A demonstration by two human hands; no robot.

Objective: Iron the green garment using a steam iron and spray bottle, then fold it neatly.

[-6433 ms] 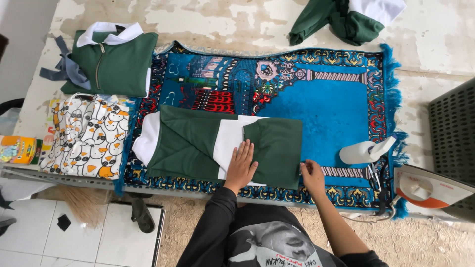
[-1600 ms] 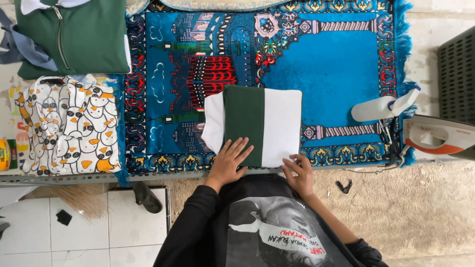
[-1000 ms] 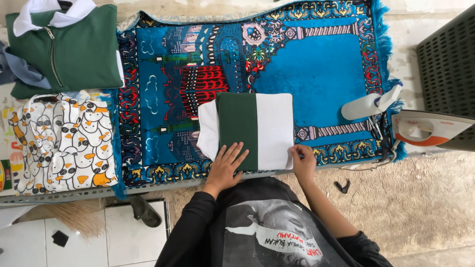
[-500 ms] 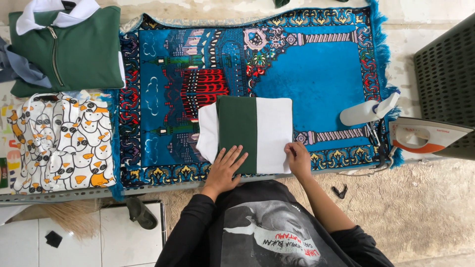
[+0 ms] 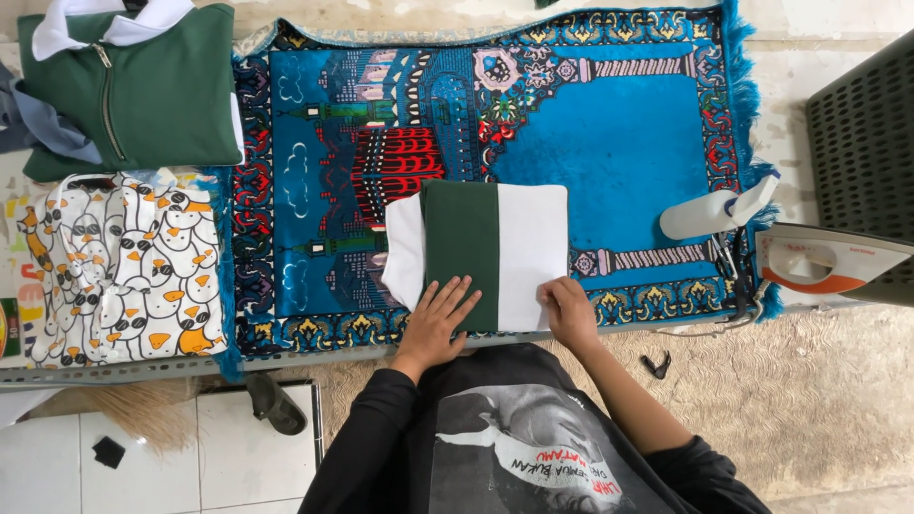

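A folded green and white garment (image 5: 476, 249) lies as a neat rectangle on the blue patterned rug (image 5: 628, 143), near its front edge. My left hand (image 5: 440, 319) lies flat with fingers spread on the garment's lower green part. My right hand (image 5: 569, 312) pinches the lower right corner of the white part.
A folded green zip jacket (image 5: 133, 86) and a white duck-print garment (image 5: 124, 271) lie left of the rug. A white spray bottle (image 5: 716, 211) and an orange and white iron (image 5: 830, 262) stand at the right, beside a dark perforated crate (image 5: 862, 143). A sandal (image 5: 274, 405) lies on the tiled floor.
The garment went from a long fold to a compact rectangle. In the last second my right hand moved up from the edge onto its lower right corner; my left hand stayed flat on it.
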